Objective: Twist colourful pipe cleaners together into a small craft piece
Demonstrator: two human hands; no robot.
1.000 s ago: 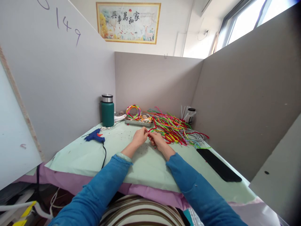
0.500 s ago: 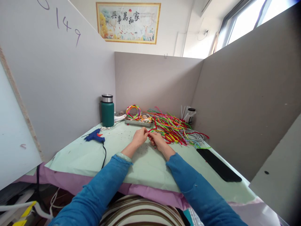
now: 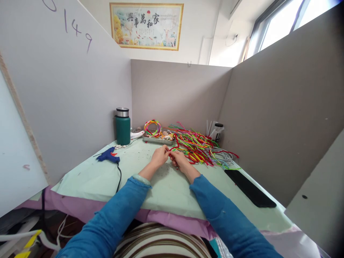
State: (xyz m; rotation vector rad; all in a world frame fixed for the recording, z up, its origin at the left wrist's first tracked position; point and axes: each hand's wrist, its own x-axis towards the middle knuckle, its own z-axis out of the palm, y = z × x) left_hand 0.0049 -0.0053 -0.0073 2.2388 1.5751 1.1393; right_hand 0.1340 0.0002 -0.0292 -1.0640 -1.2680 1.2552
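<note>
My left hand (image 3: 160, 155) and my right hand (image 3: 179, 159) meet fingertip to fingertip above the middle of the table. Both are closed in a pinch on a red pipe cleaner (image 3: 176, 144), whose bent free end rises behind the fingers. The part between the fingertips is mostly hidden. Just beyond my right hand lies a tangled heap of colourful pipe cleaners (image 3: 199, 143). Behind my left hand stands a metal tray (image 3: 158, 141) of small pieces, with a ring of twisted multicoloured pipe cleaners (image 3: 145, 126) resting on it.
A blue glue gun (image 3: 109, 154) with a black cord lies on the left. Behind it stands a green bottle (image 3: 123, 129). A black flat slab (image 3: 249, 188) lies along the right edge, and a dark-lidded container (image 3: 218, 132) stands at the back. Grey panels (image 3: 180, 93) enclose the table.
</note>
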